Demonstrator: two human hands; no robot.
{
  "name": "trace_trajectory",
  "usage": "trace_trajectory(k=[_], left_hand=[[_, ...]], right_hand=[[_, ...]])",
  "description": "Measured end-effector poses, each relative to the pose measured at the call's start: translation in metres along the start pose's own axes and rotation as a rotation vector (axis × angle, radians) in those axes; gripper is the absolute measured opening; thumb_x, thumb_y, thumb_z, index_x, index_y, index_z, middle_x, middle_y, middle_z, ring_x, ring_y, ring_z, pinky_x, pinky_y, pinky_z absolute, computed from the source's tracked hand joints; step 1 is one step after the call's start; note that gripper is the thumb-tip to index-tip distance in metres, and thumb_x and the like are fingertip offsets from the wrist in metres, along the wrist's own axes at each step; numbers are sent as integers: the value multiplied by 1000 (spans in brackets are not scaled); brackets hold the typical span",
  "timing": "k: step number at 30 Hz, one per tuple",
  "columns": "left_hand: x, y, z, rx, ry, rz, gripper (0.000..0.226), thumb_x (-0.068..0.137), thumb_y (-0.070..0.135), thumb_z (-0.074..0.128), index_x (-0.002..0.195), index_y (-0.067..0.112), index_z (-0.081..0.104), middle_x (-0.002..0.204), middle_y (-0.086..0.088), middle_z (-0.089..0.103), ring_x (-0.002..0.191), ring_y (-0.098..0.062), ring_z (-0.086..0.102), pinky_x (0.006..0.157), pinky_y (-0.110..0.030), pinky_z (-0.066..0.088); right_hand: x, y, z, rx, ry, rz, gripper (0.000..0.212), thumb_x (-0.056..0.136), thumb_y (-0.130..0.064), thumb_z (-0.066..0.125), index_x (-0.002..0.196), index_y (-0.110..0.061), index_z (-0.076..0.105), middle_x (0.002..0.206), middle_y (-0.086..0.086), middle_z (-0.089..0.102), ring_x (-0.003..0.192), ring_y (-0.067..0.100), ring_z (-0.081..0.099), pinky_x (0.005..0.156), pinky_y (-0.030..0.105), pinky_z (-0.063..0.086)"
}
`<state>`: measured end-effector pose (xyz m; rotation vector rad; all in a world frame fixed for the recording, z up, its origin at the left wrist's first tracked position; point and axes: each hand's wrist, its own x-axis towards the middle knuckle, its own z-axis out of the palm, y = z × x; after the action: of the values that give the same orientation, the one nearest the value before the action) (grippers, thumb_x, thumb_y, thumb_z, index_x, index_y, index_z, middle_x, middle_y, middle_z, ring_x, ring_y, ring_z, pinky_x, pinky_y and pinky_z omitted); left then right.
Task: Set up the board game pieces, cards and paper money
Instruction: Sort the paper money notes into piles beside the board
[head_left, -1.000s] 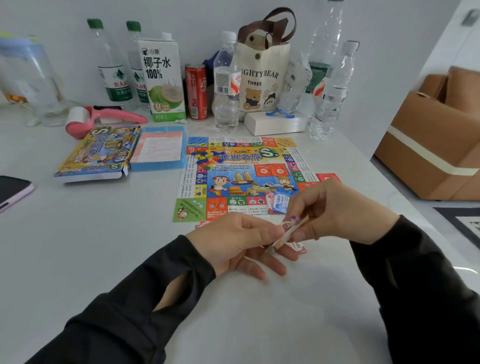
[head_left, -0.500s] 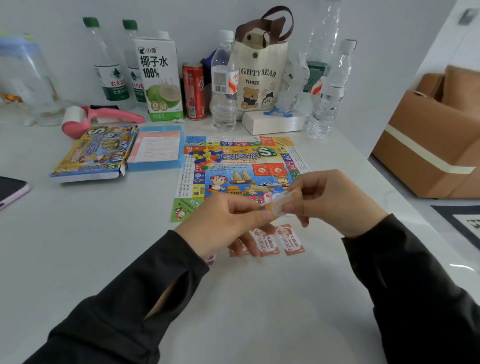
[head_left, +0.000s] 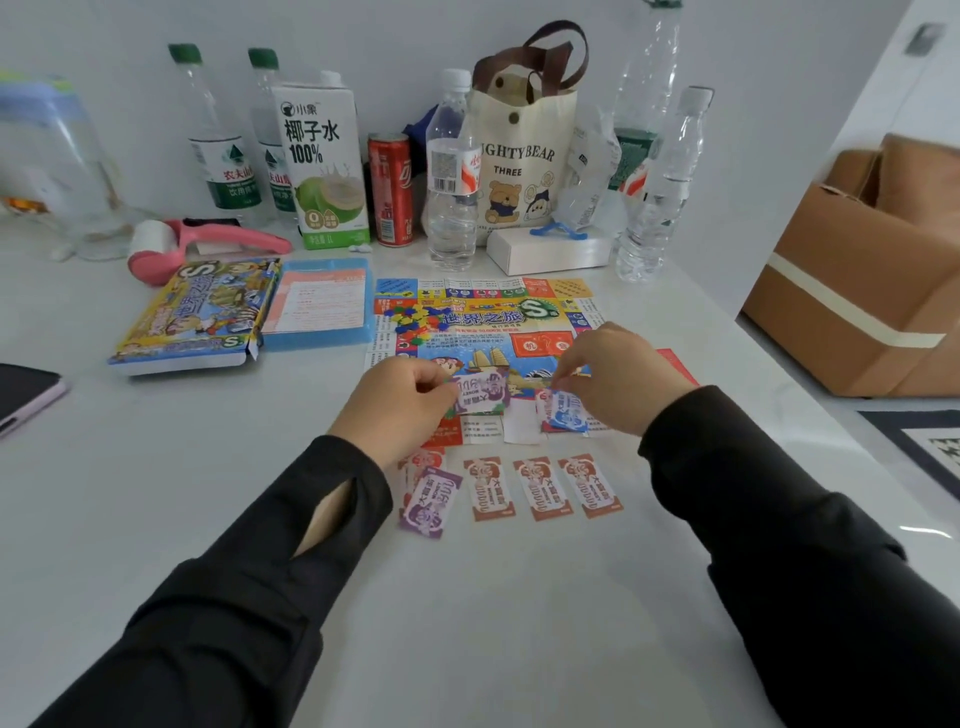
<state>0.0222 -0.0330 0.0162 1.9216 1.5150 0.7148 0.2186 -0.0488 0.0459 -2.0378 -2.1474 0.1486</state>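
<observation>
The colourful game board (head_left: 483, 317) lies flat on the white table, with a heap of small coloured pieces (head_left: 415, 319) on its far left part. My left hand (head_left: 400, 400) pinches a purple money note (head_left: 480, 395) over the board's near edge. My right hand (head_left: 613, 379) pinches a small stack of notes with a blue note (head_left: 569, 413) on top. In front of the board lie three orange notes (head_left: 540, 488) in a row, and to their left a purple note (head_left: 431, 501) lies over more orange ones.
The game box (head_left: 197, 312) and a blue tray with a rule sheet (head_left: 319, 304) lie left of the board. Bottles, a carton, a can, a tote bag (head_left: 519, 156) and a white box stand behind. A phone (head_left: 23, 395) sits at the left edge, a cardboard box (head_left: 872, 291) at right.
The hands were together over one note; they have moved apart onto the board's near edge. Left now holds a purple note, right a blue-topped stack. More notes lie in the row.
</observation>
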Motion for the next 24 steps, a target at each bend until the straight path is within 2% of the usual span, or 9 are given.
trace_trajectory(k=[5,10,13,17,20,22,24], left_hand=[[3,-3,2,-26,134,13,27,92,24,52,80,6,68,79,-2,65,69,-6,54,60,-17,39],[1,-4,9,-13,154,-36,23,93,26,51,77,16,65,70,12,57,66,-1,50,54,-14,33],[1,-5,10,17,144,-26,20,93,27,51,78,21,63,74,11,57,68,-2,50,55,-13,31],[0,-5,13,56,133,-20,17,93,27,51,83,20,62,82,6,59,74,-6,53,55,-13,33],[-1,-3,11,32,149,-14,20,93,27,51,83,16,64,82,4,60,75,-7,54,57,-12,32],[-1,-2,10,7,156,-30,19,93,27,51,82,18,64,80,8,57,70,-3,50,57,-11,31],[-1,-1,8,-1,158,-38,19,93,27,51,84,18,65,77,10,56,67,0,48,56,-11,31]], right_hand=[[-3,-3,4,24,-17,-48,22,90,-31,56,108,-24,66,122,-3,56,114,16,42,100,33,34],[-9,-15,5,-53,-178,-151,53,76,-53,65,122,-30,57,129,-5,46,122,17,33,106,36,29],[-9,-17,8,-72,-193,-173,61,72,-56,67,125,-29,55,129,-5,46,122,17,33,106,38,29],[-8,-17,10,-64,-151,-196,49,76,-52,66,119,-28,61,123,-7,48,119,15,34,106,38,29],[-10,-16,14,-21,-78,-254,27,84,-42,61,105,-27,68,111,-10,54,113,12,39,102,33,32],[-10,-14,14,65,-1,-264,16,87,-31,60,92,-23,72,100,-10,56,106,11,44,92,27,35],[-8,-14,8,182,102,-213,12,86,-25,63,87,-20,74,86,-10,55,89,7,49,76,15,35]])
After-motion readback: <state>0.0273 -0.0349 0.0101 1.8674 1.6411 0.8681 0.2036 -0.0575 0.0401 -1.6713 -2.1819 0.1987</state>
